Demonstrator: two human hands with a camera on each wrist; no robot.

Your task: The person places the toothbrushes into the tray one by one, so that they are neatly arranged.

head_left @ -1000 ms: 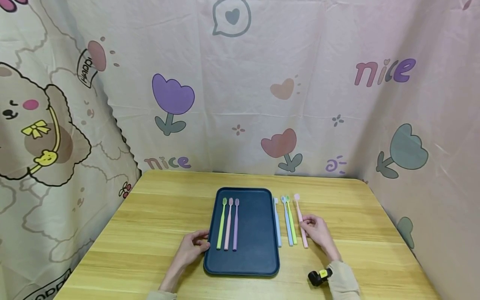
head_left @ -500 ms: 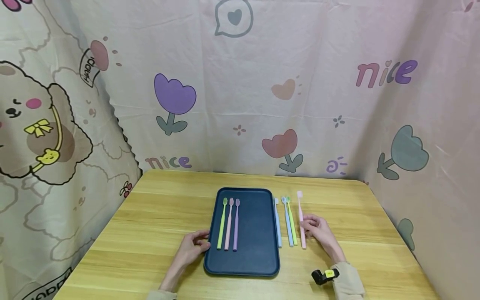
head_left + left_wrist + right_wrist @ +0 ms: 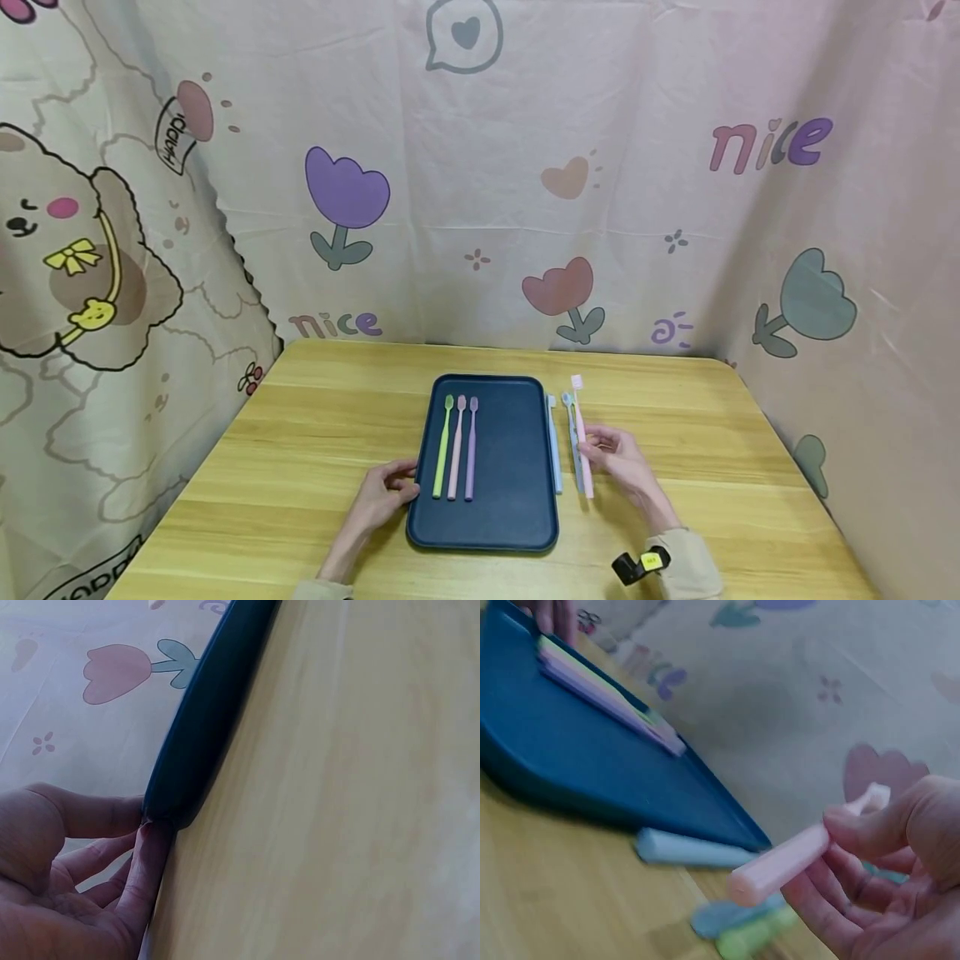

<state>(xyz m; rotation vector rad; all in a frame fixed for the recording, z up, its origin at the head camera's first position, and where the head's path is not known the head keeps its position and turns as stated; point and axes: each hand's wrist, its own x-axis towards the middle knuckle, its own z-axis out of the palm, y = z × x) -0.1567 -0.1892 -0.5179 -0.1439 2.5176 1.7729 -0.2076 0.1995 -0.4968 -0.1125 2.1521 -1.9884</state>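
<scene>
My right hand (image 3: 618,460) pinches a pink toothbrush (image 3: 581,421) between thumb and fingers, raised off the table in the right wrist view. Beneath it lie a blue toothbrush (image 3: 572,433) and a green toothbrush (image 3: 754,934), the green one hidden in the head view. Another blue toothbrush (image 3: 555,450) lies along the right side of the dark blue tray (image 3: 517,475). Inside the tray, at its left, a green toothbrush (image 3: 442,450), a pink toothbrush (image 3: 456,454) and a purple toothbrush (image 3: 471,454) lie side by side. My left hand (image 3: 381,498) grips the tray's left rim.
The wooden table (image 3: 300,433) extends around the tray on all sides. A patterned curtain (image 3: 465,208) hangs behind it and at both sides. A black wrist camera (image 3: 639,567) sits at the right sleeve, low over the table.
My right hand has lifted the pink toothbrush from the table and carried it left, over the green and blue toothbrushes. The left hand stays at the tray's rim.
</scene>
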